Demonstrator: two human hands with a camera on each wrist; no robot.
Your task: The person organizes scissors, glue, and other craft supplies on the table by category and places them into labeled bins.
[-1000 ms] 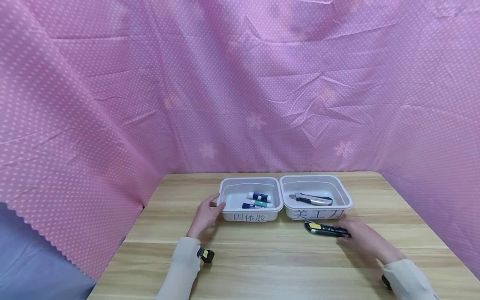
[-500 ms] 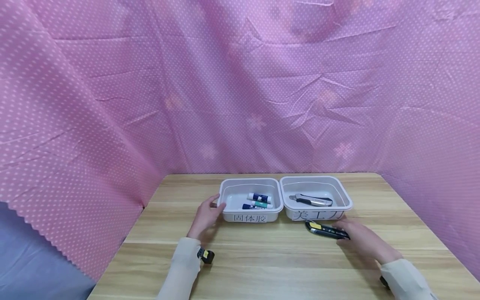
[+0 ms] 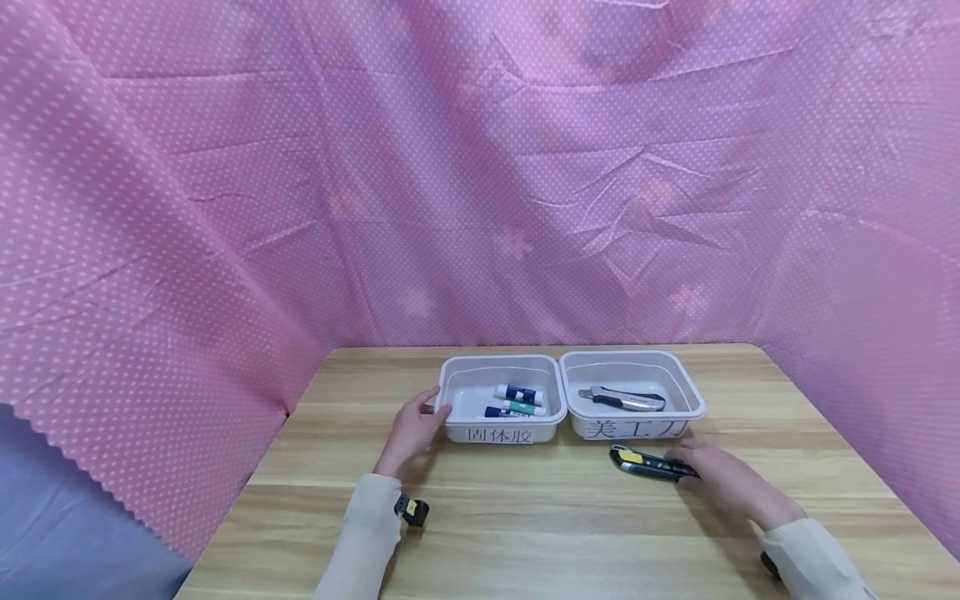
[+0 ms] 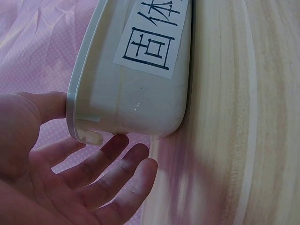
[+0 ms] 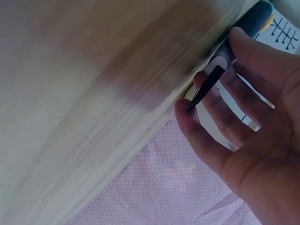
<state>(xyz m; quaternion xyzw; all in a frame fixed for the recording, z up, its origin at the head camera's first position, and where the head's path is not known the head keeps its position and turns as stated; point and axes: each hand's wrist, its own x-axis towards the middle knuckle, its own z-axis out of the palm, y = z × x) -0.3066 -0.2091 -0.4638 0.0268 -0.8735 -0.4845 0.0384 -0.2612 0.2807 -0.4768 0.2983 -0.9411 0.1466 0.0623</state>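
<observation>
My right hand (image 3: 716, 475) pinches the rear end of a black and yellow utility knife (image 3: 643, 463) in front of the right white box (image 3: 701, 408). In the right wrist view the thumb lies along the knife's dark handle (image 5: 251, 21), with the fingers on its other side. A narrow black piece (image 5: 206, 87) sticks out at the handle's rear end, by the fingertips. My left hand (image 3: 411, 429) grips the left end of the left white box (image 3: 498, 361). Its thumb hooks over the rim (image 4: 72, 101), and its bent fingers are at the outer wall.
Several glue sticks (image 3: 519, 394) lie in the left box. A silver and black utility knife (image 3: 626, 400) lies in the right box. Both boxes carry front labels and stand side by side on the wooden table (image 3: 525, 525). Pink dotted cloth (image 3: 480, 208) hangs behind.
The right hand has shifted slightly left with the utility knife, and the knife's angle has changed a little. The left hand and both boxes stay where they were.
</observation>
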